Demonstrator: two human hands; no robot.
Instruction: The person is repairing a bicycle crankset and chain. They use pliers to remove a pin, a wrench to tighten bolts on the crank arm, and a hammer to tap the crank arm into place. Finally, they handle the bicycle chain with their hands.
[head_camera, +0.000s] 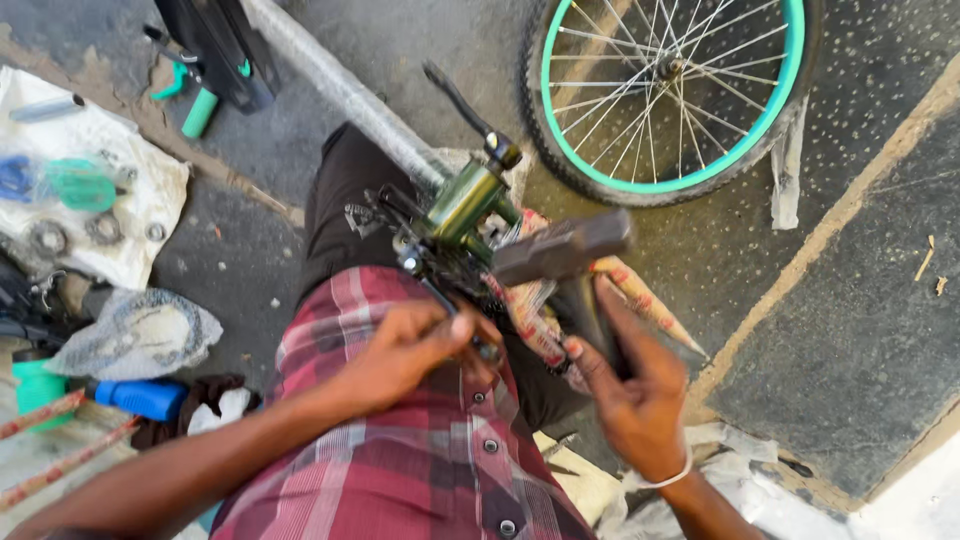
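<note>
left hand (405, 350): fingers pinched tight on a small dark part at the bike frame's (465, 205) olive bracket | right hand (625, 385): fist wrapped around hammer (560, 250) handle, blurred head just above frame | wheel (670, 90) beyond.

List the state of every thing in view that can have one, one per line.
Hammer: raised, blurred, held in the right hand.
Left hand: closed on a small part at the crank; the part is too blurred to name.
Green bottom bracket: bare, with a crank arm sticking up.
Wheel: off the frame, lying flat on the floor.
</note>
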